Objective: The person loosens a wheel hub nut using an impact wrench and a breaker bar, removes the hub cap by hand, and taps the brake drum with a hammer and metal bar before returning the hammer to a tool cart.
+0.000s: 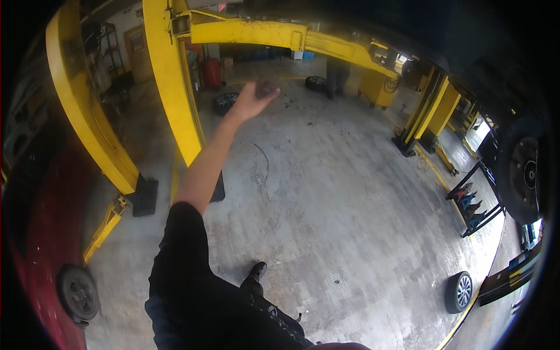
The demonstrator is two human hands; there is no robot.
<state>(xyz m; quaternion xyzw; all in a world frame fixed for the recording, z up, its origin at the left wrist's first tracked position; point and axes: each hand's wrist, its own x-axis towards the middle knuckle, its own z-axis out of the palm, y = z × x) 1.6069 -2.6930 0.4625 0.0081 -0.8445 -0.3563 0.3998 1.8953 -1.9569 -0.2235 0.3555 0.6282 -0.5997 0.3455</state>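
My left arm, in a black sleeve, stretches up and forward. My left hand (248, 106) is raised below a yellow lift arm (251, 34), to the right of a yellow lift post (172, 87). Its fingers look curled around a small dark, rounded thing (267, 88), too blurred to name. A raised vehicle's dark underside (466, 29) spreads over the upper right. My right hand does not show; only a skin-coloured sliver, which I cannot make out, appears at the lower edge.
A second yellow post (87, 111) and a red car (44, 233) with a wheel (79, 294) stand left. A loose wheel (459, 291) and a black rack of jack stands (475, 204) are right. Another person's legs (336, 79) show behind, near a yellow cabinet (378, 87).
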